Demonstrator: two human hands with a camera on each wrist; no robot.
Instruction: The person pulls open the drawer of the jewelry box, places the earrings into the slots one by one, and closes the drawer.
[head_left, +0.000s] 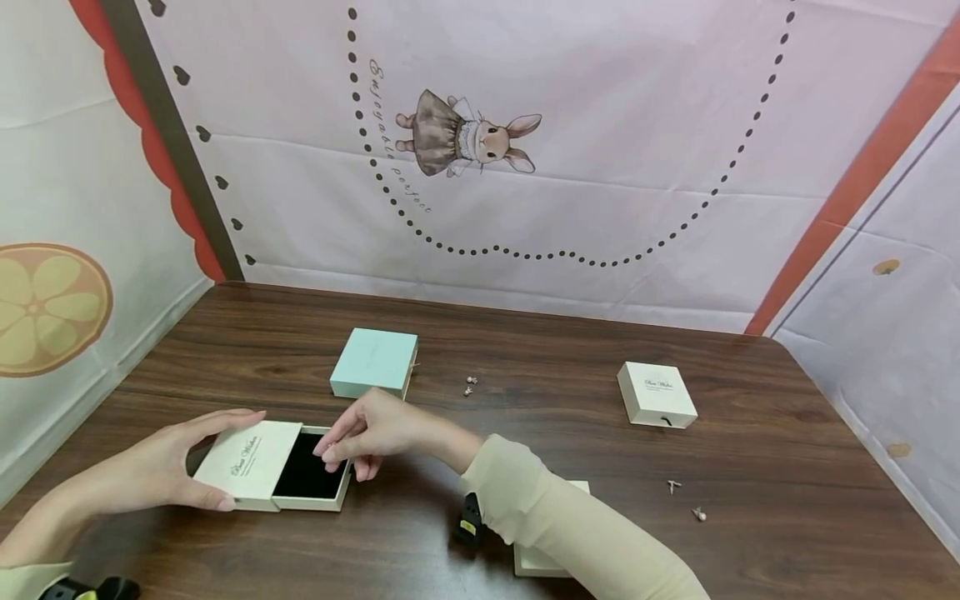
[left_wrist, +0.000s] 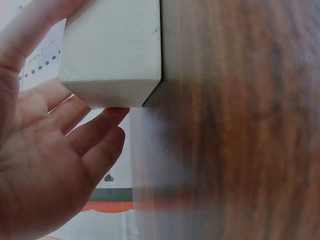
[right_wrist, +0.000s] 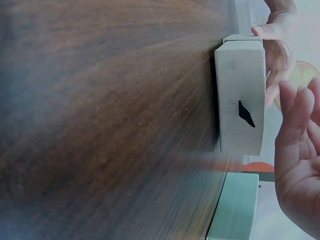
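A cream drawer box [head_left: 251, 462] lies at the near left of the wooden table [head_left: 570, 433]. My left hand [head_left: 161, 471] grips its printed sleeve, thumb on the near side and fingers on the far side. The drawer [head_left: 311, 475], lined in black, is slid partway out to the right. My right hand [head_left: 367, 433] hovers over the drawer's right end with fingers loosely bent; nothing shows between them. In the left wrist view, the left hand [left_wrist: 45, 165] cups the box [left_wrist: 115, 45]. In the right wrist view, the right hand [right_wrist: 300, 165] is just off the box end [right_wrist: 240, 95].
A mint box [head_left: 373, 362] sits behind the hands. A white box [head_left: 656, 393] stands at the right. Small earrings lie loose at the centre [head_left: 470, 385] and the near right [head_left: 686, 500]. Another cream box [head_left: 536, 562] lies partly under my right forearm.
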